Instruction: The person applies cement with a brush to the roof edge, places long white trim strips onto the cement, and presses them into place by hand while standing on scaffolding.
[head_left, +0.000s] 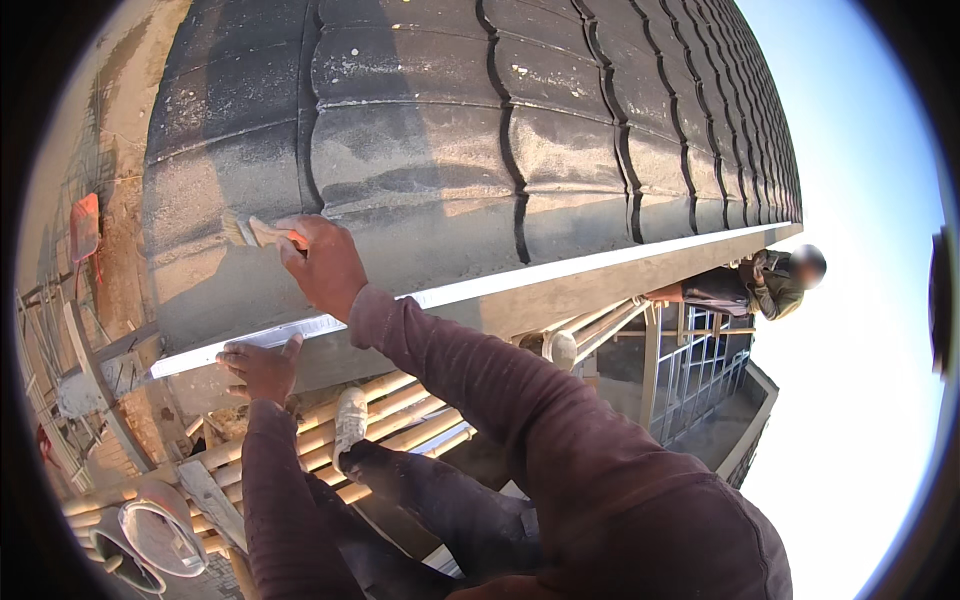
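Head view: I see the right hand pinching a brush on the grey tiled roof; the left hand rests spread at its metal eave edge.

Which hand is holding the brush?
The right hand holds the brush against the roof tiles. The left hand, lower down, only rests under the metal edge.
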